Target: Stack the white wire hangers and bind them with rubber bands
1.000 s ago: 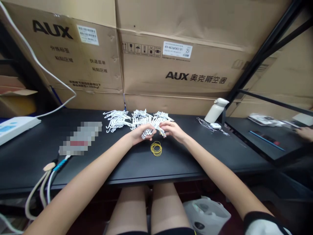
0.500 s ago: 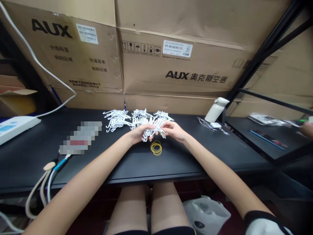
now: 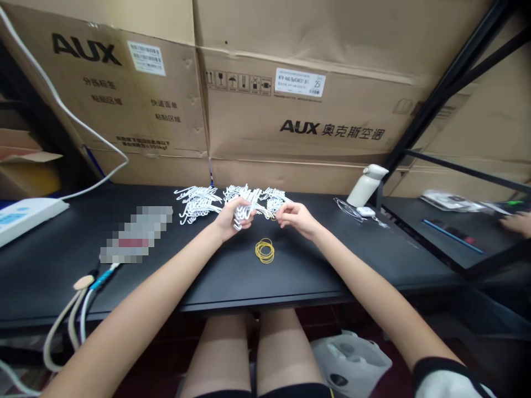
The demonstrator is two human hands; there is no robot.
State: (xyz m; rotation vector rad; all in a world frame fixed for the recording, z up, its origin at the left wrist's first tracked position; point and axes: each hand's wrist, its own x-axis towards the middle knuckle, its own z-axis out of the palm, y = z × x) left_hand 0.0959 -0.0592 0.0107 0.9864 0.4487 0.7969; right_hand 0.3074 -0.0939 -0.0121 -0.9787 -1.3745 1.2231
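A bundle of white hooks (image 3: 244, 210) is held in my left hand (image 3: 229, 221), its fingers wrapped round it. To the right of the bundle, my right hand (image 3: 295, 218) is closed in a pinch, with a bit of yellow rubber band (image 3: 272, 216) at its fingertips. More white hooks lie in several bundles (image 3: 196, 205) behind my hands, some partly hidden by them. A loose pile of yellow rubber bands (image 3: 264, 251) rests on the black table (image 3: 265, 284), in front of my hands.
A white bottle (image 3: 367, 186) and a small white case with a cable (image 3: 365, 211) are at the right. At the left are a blurred-out flat object (image 3: 139, 232) and a white power strip (image 3: 31, 215). Cardboard boxes (image 3: 249, 127) stand behind. Another person's hand (image 3: 516, 222) shows far right.
My left hand has moved left and slightly up with the bundle. My right hand has come away from the bundle, with the yellow band now showing between them.
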